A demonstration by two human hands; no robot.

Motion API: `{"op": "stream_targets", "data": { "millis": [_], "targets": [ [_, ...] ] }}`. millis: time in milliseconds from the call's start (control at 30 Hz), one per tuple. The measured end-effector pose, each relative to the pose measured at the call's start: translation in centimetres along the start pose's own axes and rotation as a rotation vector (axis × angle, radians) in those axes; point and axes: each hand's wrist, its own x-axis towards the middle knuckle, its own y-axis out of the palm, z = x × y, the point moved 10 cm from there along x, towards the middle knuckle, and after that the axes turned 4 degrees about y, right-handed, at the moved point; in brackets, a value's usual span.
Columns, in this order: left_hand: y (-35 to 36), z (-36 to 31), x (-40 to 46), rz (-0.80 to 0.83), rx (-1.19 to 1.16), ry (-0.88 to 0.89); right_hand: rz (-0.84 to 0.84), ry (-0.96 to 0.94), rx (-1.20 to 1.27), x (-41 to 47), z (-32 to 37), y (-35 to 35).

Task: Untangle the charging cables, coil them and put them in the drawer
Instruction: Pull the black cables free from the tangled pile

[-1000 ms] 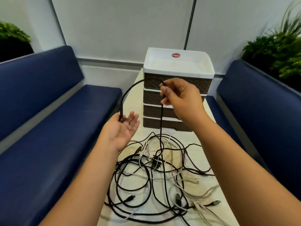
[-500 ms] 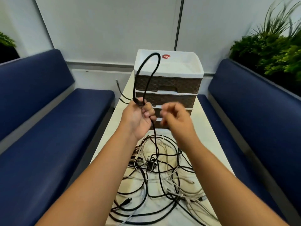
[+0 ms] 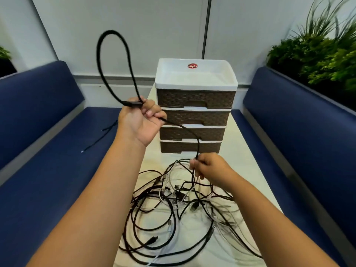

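- Left hand [image 3: 141, 120] grips black cable [image 3: 113, 60] w/ first loop up, keeping coil shape.
- Right hand [image 3: 209, 166] pinches same cable, prob. feeding slack from tangle [image 3: 173, 209] mid-table [image 3: 250, 170].
- Drawer unit [image 3: 194, 105] at far end, all shut.

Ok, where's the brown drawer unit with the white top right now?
The brown woven-look drawer unit with the white top stands at the far end of the pale table, centre of the head view, behind the tangled cable pile, between the blue benches.
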Motion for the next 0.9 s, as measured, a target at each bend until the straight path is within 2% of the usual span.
{"op": "stream_targets", "data": {
  "millis": [100,233,367,600,767,900],
  "targets": [
    [-1.8,-0.9,-0.2,-0.044,-0.051,0.012,-0.088,-0.019,0.359,-0.2,1.2,-2.2],
    [-2.7,-0.9,-0.6,-0.053,-0.053,0.013,-0.227,-0.064,0.52,-1.0,3.6,-5.9],
    [-2.7,-0.1,-0.9,-0.03,-0.044,-0.008,-0.298,-0.122,0.652,-1.8,6.5,-9.2],
    [-1.9,3.8,-2.2,0.036,0.135,-0.092,-0.255,-0.291,0.921,-2.8,13.2,-11.6],
    [-0.1,7.9,-4.0,0.191,0.077,-0.229,-0.3,-0.331,0.905,-3.1,14.6,-11.9],
    [0.7,8.8,-4.8,0.255,0.03,-0.25,-0.194,-0.378,1.01,-4.8,14.0,-11.5]
  ]
}}
